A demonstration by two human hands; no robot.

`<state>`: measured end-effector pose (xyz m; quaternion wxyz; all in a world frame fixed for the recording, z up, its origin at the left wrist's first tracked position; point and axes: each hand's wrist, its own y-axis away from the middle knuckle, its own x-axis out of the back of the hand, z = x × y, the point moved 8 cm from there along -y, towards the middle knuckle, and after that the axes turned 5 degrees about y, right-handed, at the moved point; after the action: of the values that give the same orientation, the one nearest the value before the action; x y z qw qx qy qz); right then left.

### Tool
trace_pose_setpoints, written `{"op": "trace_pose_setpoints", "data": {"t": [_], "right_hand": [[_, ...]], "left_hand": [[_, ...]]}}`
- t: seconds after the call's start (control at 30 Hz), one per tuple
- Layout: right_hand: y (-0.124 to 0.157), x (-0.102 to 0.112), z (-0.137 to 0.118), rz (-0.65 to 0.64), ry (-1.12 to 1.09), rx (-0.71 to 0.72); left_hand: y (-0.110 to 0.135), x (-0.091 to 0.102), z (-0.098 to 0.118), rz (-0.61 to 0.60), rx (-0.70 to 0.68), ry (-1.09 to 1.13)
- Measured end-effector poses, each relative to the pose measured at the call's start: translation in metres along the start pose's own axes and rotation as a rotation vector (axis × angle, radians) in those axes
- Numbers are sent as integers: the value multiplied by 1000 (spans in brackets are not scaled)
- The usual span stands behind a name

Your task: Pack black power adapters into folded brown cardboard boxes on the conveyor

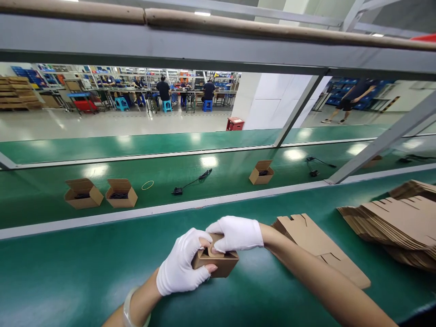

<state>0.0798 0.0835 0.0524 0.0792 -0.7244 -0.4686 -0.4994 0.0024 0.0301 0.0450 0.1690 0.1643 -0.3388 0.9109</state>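
Note:
A small brown cardboard box (221, 265) is held between my hands just above the green table (102, 272). My left hand (185, 263), in a white glove with bare fingertips, wraps around the box's left side, its thumb on the near face. From above, my right hand (235, 234), also gloved in white, presses its fingers on a flap at the top of the box. Part of the box top is hidden under the right hand. Right of my hands lie flat, slotted cardboard blanks (327, 250).
A larger stack of cardboard blanks (402, 218) lies at the right. On the green strip behind the white rail (153, 210) stand open boxes (121, 193) with black cables, a power adapter with cord (177, 191) and a rubber band (147, 185). A slanted metal post (371, 145) rises at right.

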Motion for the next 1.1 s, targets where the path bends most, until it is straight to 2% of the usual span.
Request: {"op": "trace_pose_setpoints", "data": {"t": [0.1, 0.17, 0.2, 0.27, 0.3, 0.33, 0.37, 0.4, 0.43, 0.5, 0.57, 0.6, 0.67, 0.73, 0.77, 0.83, 0.9, 1.0, 1.1], "right_hand": [[3, 2, 3, 136, 154, -71], [11, 10, 10, 276, 55, -83], [17, 17, 17, 394, -48, -108], [31, 22, 36, 640, -309, -184], [34, 16, 44, 695, -458, -203], [32, 5, 48, 697, -610, -194], [25, -11, 46, 620, -763, -141], [19, -24, 42, 566, -905, -75], [16, -32, 41, 576, -1014, -30], [18, -38, 48, 670, -1088, -39], [25, -33, 64, 724, -884, -197], [30, -28, 74, 703, -692, -297], [36, -16, 91, 611, -254, -460], [35, -13, 104, 472, 81, -527], [32, -15, 109, 391, 180, -534], [23, -25, 117, 240, 283, -541], [16, -32, 121, 156, 317, -552], [13, -32, 117, 139, 345, -568], [23, -20, 102, 193, 420, -616]], "left_hand": [[1, -3, -6, 11, 12, 7], [-1, 2, -11, 45, 28, -11], [-2, 9, -14, 109, 49, -34], [-1, 32, -22, 347, 122, -105], [2, 44, -24, 484, 159, -142], [5, 51, -26, 592, 185, -170], [7, 53, -26, 648, 193, -186], [6, 51, -27, 643, 180, -189], [3, 45, -28, 575, 153, -182], [-7, 27, -38, 327, 124, -184], [-11, 26, -65, 134, 227, -277], [-10, 37, -85, 99, 325, -356], [-5, 80, -127, 188, 510, -476], [4, 124, -165, 281, 661, -551], [8, 142, -183, 304, 725, -575], [18, 169, -211, 314, 824, -600], [28, 182, -231, 306, 885, -601], [41, 191, -245, 307, 915, -586], [48, 195, -248, 334, 906, -555]]}}
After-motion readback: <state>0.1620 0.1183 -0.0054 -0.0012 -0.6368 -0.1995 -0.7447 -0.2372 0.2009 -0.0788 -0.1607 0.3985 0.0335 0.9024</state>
